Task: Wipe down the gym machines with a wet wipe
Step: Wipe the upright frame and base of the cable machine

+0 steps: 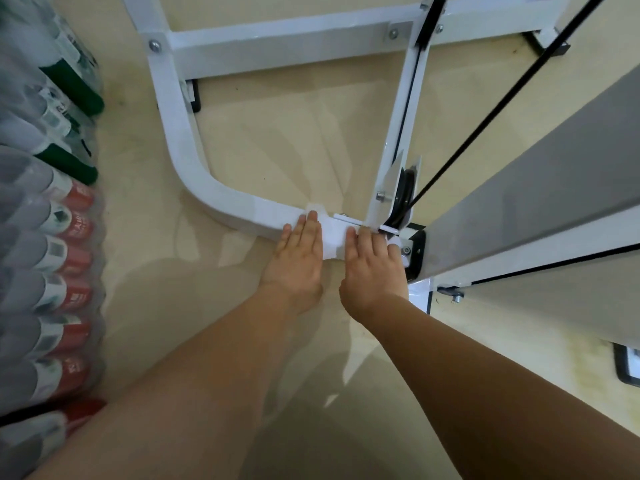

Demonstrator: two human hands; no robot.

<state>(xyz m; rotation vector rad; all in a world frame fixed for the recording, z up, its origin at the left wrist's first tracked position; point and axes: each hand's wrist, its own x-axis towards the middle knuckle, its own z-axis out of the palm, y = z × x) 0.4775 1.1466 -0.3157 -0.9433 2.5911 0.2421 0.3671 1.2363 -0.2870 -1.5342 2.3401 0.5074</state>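
Observation:
A white steel gym machine frame (180, 133) lies low over the beige floor, its base tube curving from the far left toward the centre. A white wet wipe (333, 237) is draped over that tube near a pulley bracket. My left hand (298, 258) lies flat with straight fingers on the wipe's left part. My right hand (372, 268) presses the wipe's right part, fingers stretched forward beside the bracket. Most of the wipe is hidden under both hands.
A black pulley wheel (403, 195) with black cables (485, 123) rises to the upper right. A broad grey-white panel (540, 202) slants along the right. Shrink-wrapped packs of bottles (52, 258) with red and green caps line the left edge.

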